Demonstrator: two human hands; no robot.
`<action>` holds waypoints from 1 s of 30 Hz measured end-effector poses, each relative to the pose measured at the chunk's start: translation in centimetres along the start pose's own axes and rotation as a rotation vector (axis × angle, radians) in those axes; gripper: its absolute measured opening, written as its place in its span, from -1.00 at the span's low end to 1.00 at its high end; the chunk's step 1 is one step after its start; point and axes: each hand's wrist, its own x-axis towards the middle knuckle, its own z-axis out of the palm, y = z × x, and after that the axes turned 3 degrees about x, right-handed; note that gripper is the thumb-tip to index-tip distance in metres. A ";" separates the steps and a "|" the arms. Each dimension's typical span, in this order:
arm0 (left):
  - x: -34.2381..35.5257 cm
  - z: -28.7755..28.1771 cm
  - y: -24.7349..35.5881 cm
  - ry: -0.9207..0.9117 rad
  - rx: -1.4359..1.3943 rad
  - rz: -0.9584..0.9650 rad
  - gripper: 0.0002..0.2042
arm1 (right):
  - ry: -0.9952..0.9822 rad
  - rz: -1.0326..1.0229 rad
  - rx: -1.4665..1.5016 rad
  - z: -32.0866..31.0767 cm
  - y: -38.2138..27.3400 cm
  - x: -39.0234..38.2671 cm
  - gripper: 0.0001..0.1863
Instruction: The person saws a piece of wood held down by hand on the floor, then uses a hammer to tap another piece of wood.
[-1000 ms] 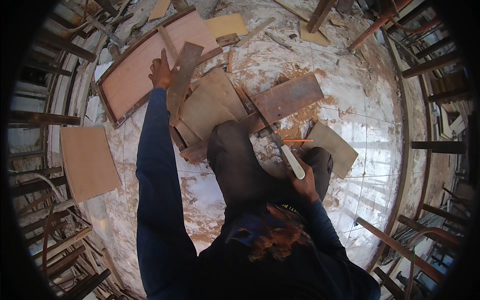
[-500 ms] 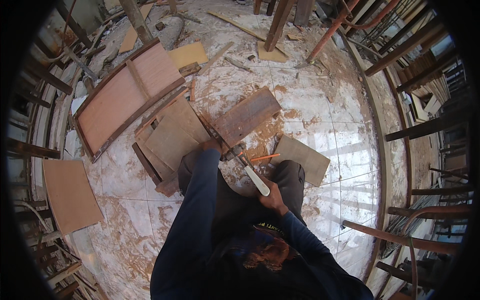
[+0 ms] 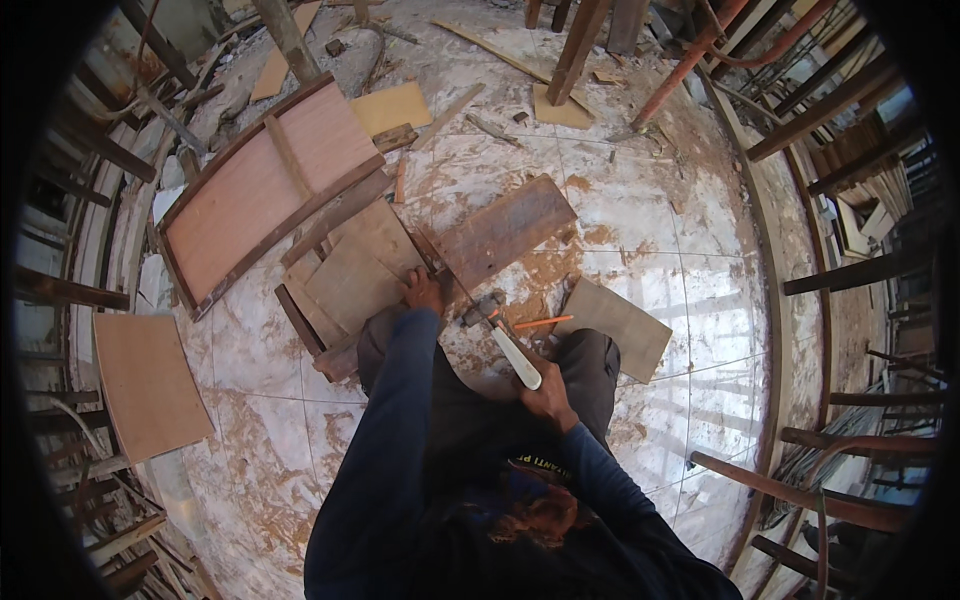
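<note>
A handsaw with a white handle (image 3: 516, 358) is held in my right hand (image 3: 549, 397), its fingers closed around the grip. Its thin dark blade points up and left, along the right edge of a thin brown plywood sheet (image 3: 362, 262). My left hand (image 3: 423, 291) rests on the sheet's near right corner, fingers spread. Under the sheet are timber pieces, partly hidden. A reddish-brown plank (image 3: 508, 232) lies just beyond the blade. Beside the saw a dark hammer head (image 3: 482, 309) shows, its handle not clear, next to an orange pencil-like stick (image 3: 544, 321).
A framed pink plywood panel (image 3: 270, 195) leans at the far left. A grey-brown board (image 3: 618, 330) lies by my right knee, and another brown board (image 3: 152, 385) at the left. Wooden posts (image 3: 578, 55) and a red pole (image 3: 690, 65) rise ahead. Sawdust and scraps cover the tiles.
My left hand has shifted slightly up and its fingers now spread over the plywood. My right hand keeps the saw, which sits at nearly the same place. The whole view has shifted slightly.
</note>
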 end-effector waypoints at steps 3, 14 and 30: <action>0.0 -1.4 0.4 -0.102 -0.026 -0.029 -0.41 | 0.027 -0.046 0.045 0.4 -1.1 0.2 -0.42; 0.5 0.6 0.8 -0.035 -0.097 -0.181 -0.63 | -0.021 0.081 -0.013 -4.8 -6.7 -8.3 -0.40; 0.9 -2.2 -1.4 -0.046 0.029 -0.104 -0.60 | -0.057 0.136 0.066 -4.5 -6.0 -5.1 -0.45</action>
